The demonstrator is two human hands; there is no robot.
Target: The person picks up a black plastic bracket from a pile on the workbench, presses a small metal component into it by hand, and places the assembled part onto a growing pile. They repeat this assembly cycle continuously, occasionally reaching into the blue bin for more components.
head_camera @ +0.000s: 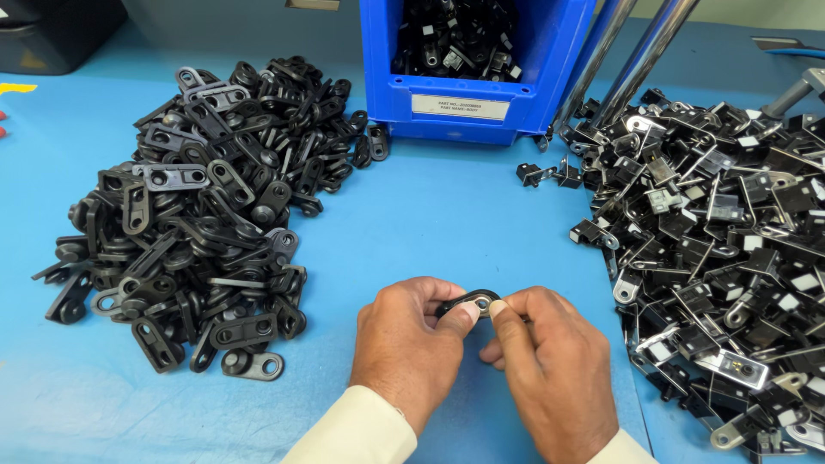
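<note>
My left hand (404, 344) and my right hand (550, 369) meet low in the middle of the head view, over the blue table (447, 223). Between their thumbs and forefingers they pinch one small black oval plastic link with a hole (471, 303). Both hands grip it at once, the left on its left end, the right on its right end. Cream sleeves cover both wrists. The underside of the link is hidden by my fingers.
A big heap of black oval links (198, 206) lies to the left. A heap of black and silver metal clips (730, 241) fills the right. A blue bin of parts (468, 64) stands at the back, with two slanted metal rods (619, 60) beside it.
</note>
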